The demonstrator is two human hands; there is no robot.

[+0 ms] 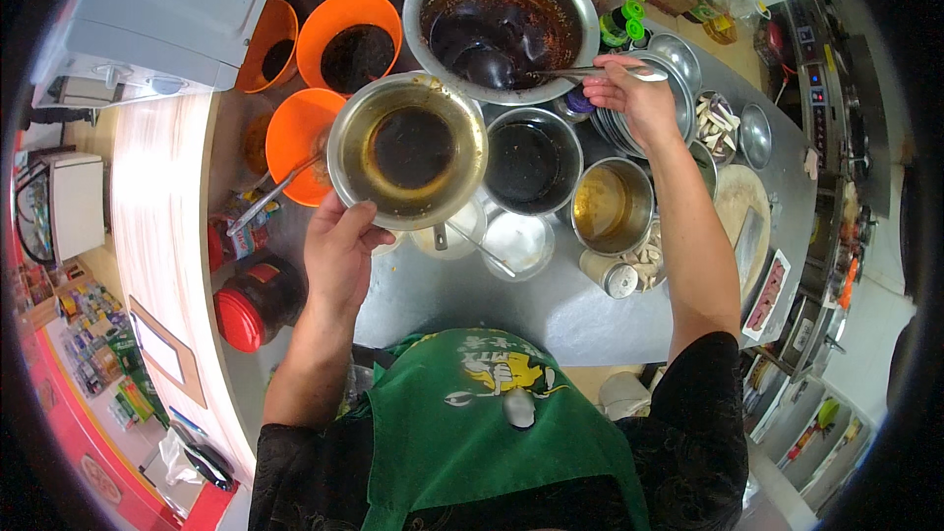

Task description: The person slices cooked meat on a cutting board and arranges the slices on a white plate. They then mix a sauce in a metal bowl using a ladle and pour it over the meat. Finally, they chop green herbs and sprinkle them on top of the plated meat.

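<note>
My left hand (343, 254) grips the near rim of a metal bowl (407, 217) with dark liquid at its bottom, raised above the counter. In my right hand (634, 99) is the handle of a metal ladle (568, 72); its head lies in dark sauce inside a large steel basin (413, 22), where I cannot make out its shape. Beneath and right of the held bowl stands a steel pot (535, 161) of dark liquid. A smaller pot (612, 205) with yellowish liquid is to its right.
Orange containers (313, 15) stand left of the basin. Near the front are tubs of white contents (520, 245), a shaker jar (618, 279) and a red-lidded jar (240, 321). At right are stacked metal bowls (682, 88), a round cutting board (730, 184) with a cleaver (748, 240), and a meat tray (767, 295).
</note>
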